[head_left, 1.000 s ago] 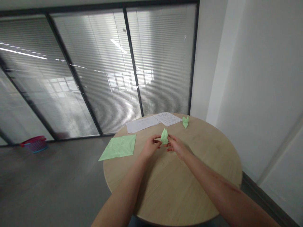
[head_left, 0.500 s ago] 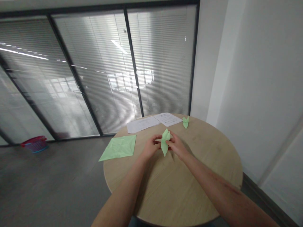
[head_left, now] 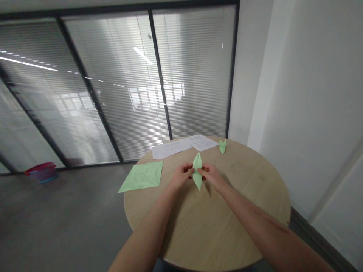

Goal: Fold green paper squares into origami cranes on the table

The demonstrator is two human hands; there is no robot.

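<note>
I hold a folded green paper piece above the round wooden table; it is long and pointed at both ends. My left hand pinches its left side and my right hand pinches its right side, both closed on it. A flat green square sheet lies at the table's left edge, partly overhanging. A small folded green paper figure rests at the table's far side.
Two white printed sheets lie at the table's far edge. Glass partitions with blinds stand behind the table. A white wall runs along the right. A red and blue basket sits on the grey floor at far left.
The green piece went from a short upright shape to a longer one pointed at both ends, held between both hands. My hands stayed at the same spot above the table.
</note>
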